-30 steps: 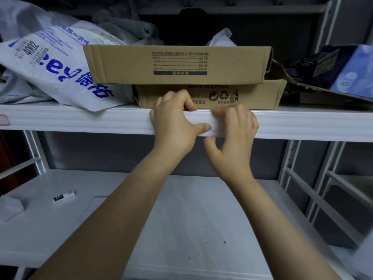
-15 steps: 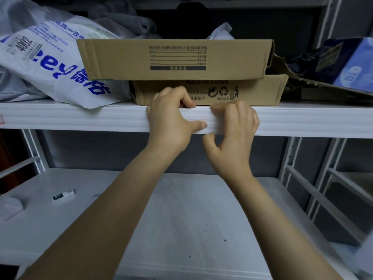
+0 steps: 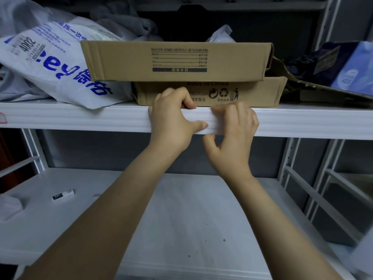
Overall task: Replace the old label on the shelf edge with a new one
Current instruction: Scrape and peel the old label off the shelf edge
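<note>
The white shelf edge [image 3: 80,120] runs across the view. Both hands meet on it at the centre. My left hand [image 3: 171,120] hooks its fingers over the top of the edge, and its thumb presses flat on the front face. My right hand [image 3: 236,130] has curled fingertips on the upper rim and its thumb under the lower rim. Between them shows a small white label [image 3: 212,124], pinned against the edge by both hands. Most of the label is hidden under the fingers. I cannot tell whether it has print on it.
Two stacked cardboard boxes [image 3: 177,59] sit right behind my hands. A white plastic bag [image 3: 50,63] lies left, a blue package [image 3: 347,67] right. A red-bordered tag [image 3: 3,118] marks the far-left edge. On the lower shelf [image 3: 181,219] lies a small white stick [image 3: 63,195].
Both hands stay at the same spot on the shelf edge. Only the view bobbed slightly up and back down.
</note>
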